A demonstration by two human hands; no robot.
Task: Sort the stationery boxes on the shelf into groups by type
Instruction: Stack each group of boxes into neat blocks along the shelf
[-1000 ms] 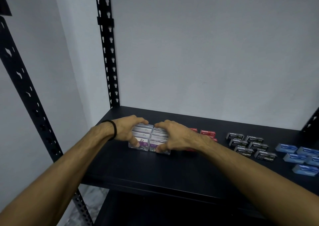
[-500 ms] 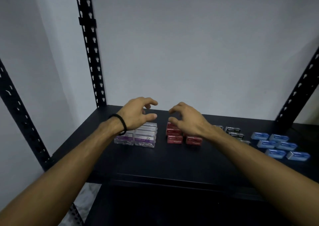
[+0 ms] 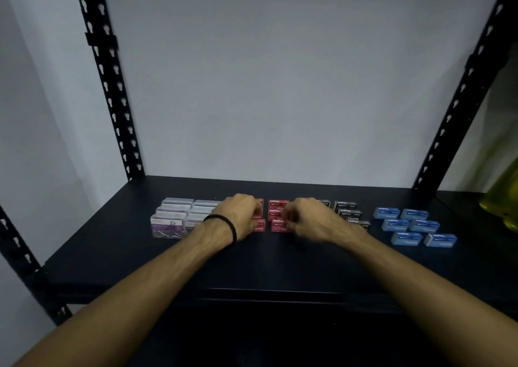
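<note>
Clear boxes (image 3: 179, 218): squared up, released. Your left hand (image 3: 241, 214) and right hand (image 3: 308, 216) now rest on the red boxes (image 3: 276, 216), fingers curled round them, squaring that group next.

yellow object (image 3: 504, 198) far right | white wall (image 3: 280, 86) behind | black uprights (image 3: 112, 86)

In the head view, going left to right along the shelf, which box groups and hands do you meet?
Clear paper clip boxes → left hand → red staple boxes → right hand → black staple boxes → blue boxes → yellow object at the right edge.
</note>
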